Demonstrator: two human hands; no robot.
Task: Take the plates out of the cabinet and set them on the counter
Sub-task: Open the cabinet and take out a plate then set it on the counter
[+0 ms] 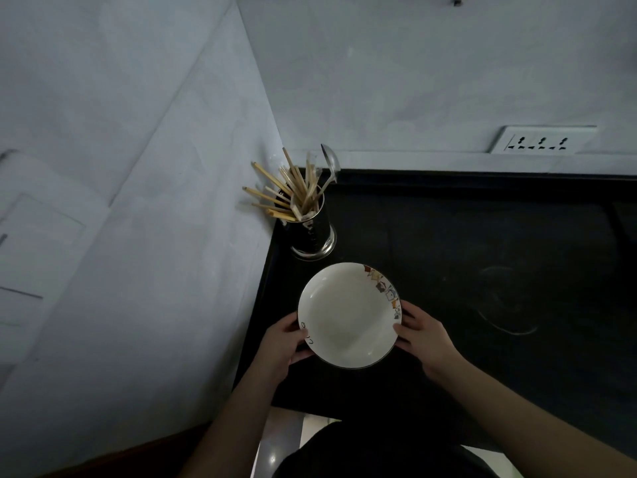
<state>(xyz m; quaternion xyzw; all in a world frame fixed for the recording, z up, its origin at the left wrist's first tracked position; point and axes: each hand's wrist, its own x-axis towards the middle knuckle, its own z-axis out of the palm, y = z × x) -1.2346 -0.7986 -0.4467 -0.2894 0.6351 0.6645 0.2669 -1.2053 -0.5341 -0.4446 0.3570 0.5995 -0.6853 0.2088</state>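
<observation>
A white deep plate [348,313] with a dark rim line and small coloured squares along its right edge is over the black counter [482,243], near its left end. My left hand [284,343] grips the plate's left rim and my right hand [422,334] grips its right rim. I cannot tell whether the plate rests on the counter or hovers just above it. No cabinet is in view.
A metal utensil holder [312,229] with several chopsticks and a ladle stands in the counter's back left corner, just beyond the plate. Pale walls meet there. A white power socket strip [541,141] sits on the back wall at right. Faint ring marks [503,305] show on the counter.
</observation>
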